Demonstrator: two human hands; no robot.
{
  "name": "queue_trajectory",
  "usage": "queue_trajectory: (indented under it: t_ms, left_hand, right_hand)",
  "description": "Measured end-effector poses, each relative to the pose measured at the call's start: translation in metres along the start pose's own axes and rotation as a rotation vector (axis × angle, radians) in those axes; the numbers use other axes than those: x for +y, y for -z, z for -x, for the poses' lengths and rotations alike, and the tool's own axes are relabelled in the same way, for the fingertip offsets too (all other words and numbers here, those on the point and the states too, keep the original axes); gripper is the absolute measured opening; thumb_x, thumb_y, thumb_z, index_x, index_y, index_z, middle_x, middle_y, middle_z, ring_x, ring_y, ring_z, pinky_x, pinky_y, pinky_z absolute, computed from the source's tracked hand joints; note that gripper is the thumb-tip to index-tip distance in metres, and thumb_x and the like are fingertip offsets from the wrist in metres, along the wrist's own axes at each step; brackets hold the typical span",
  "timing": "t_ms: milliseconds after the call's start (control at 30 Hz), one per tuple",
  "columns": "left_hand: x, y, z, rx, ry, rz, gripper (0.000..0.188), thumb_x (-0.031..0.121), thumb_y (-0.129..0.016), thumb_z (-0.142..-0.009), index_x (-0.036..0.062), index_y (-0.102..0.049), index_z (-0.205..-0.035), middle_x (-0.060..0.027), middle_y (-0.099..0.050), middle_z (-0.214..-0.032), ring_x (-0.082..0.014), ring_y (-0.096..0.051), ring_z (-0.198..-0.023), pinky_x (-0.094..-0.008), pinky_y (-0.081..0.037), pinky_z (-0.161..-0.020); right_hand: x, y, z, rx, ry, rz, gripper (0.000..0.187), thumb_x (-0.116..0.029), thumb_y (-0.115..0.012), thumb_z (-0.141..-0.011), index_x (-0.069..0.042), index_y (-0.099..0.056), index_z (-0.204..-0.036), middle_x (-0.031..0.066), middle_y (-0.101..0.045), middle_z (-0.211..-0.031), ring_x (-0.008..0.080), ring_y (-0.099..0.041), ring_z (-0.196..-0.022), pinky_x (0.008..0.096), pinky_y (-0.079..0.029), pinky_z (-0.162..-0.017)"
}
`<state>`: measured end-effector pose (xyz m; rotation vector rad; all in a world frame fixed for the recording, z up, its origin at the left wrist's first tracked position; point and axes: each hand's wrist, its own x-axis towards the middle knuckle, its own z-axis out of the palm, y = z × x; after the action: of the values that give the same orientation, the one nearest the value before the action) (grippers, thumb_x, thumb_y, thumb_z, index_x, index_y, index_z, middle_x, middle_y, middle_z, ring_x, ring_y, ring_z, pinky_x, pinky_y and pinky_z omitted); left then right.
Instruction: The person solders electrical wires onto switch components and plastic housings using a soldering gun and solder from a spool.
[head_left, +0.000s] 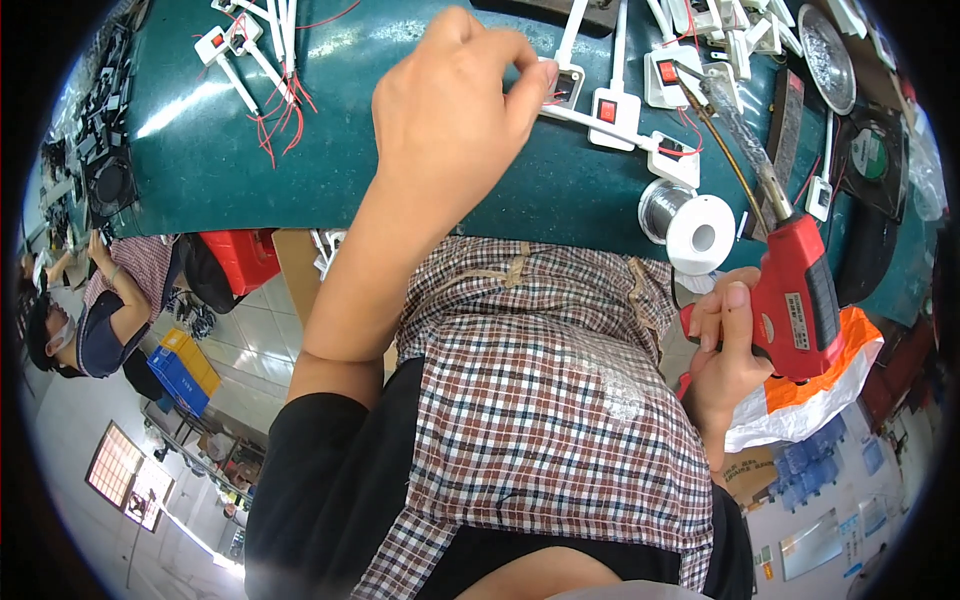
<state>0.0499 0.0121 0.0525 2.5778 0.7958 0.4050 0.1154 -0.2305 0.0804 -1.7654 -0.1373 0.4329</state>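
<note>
My left hand (pixel 450 100) is closed in a pinch over the green table, its thumb tip at the edge of a white housing (pixel 567 88) with a dark inside and a bit of red wire. Whatever those fingertips hold is hidden. My right hand (pixel 728 335) grips a red and black soldering gun (pixel 800 290), which points up and away over the table. Its thin tube and tip reach toward a white housing with a red rocker switch (pixel 668 72). Beside it lie another switch housing (pixel 608 112) and a white piece with red wires (pixel 675 158).
A solder wire spool (pixel 700 235) stands at the near table edge. More white switch parts with red wires (pixel 240 45) lie far left. At the right are a metal dish (pixel 828 60), a dark bar (pixel 787 120) and a black fan (pixel 875 155). Another person (pixel 100 300) works at the left.
</note>
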Motion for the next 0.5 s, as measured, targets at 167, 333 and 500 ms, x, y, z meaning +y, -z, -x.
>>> queue_trajectory:
  t_ms: [167, 333, 500]
  left_hand:
    - [0.002, -0.009, -0.025, -0.063, 0.112, 0.215, 0.016, 0.013, -0.072, -0.078, 0.0044, -0.067, -0.090, -0.0108, -0.058, -0.071, -0.0273, -0.059, -0.065, -0.0327, -0.047, -0.060]
    - [0.015, 0.005, -0.028, -0.073, 0.335, 0.511, 0.013, 0.012, -0.067, -0.086, 0.0009, -0.063, -0.091, -0.0082, -0.061, -0.073, -0.0178, -0.059, -0.063, -0.0307, -0.047, -0.059]
    - [-0.075, -0.012, -0.028, 0.283, 0.170, 1.766, 0.011, 0.011, -0.056, -0.096, 0.0019, -0.063, -0.095, -0.0008, -0.064, -0.081, -0.0053, -0.053, -0.060, -0.0165, -0.041, -0.052]
  right_hand:
    - [0.002, 0.007, -0.004, -0.016, 0.059, -0.041, 0.028, -0.002, -0.057, -0.091, 0.007, -0.048, -0.115, 0.0086, -0.055, -0.074, 0.0048, -0.036, -0.043, 0.0224, -0.037, -0.043]
    - [-0.003, 0.005, 0.000, 0.068, 0.022, -0.121, 0.017, -0.003, -0.057, -0.091, 0.006, -0.051, -0.104, 0.0080, -0.054, -0.072, 0.0050, -0.036, -0.043, 0.0227, -0.037, -0.043]
    - [0.000, 0.011, -0.002, 0.030, 0.052, -0.148, 0.015, -0.005, -0.057, -0.092, 0.004, -0.052, -0.102, 0.0071, -0.053, -0.072, 0.0050, -0.036, -0.044, 0.0228, -0.036, -0.044]
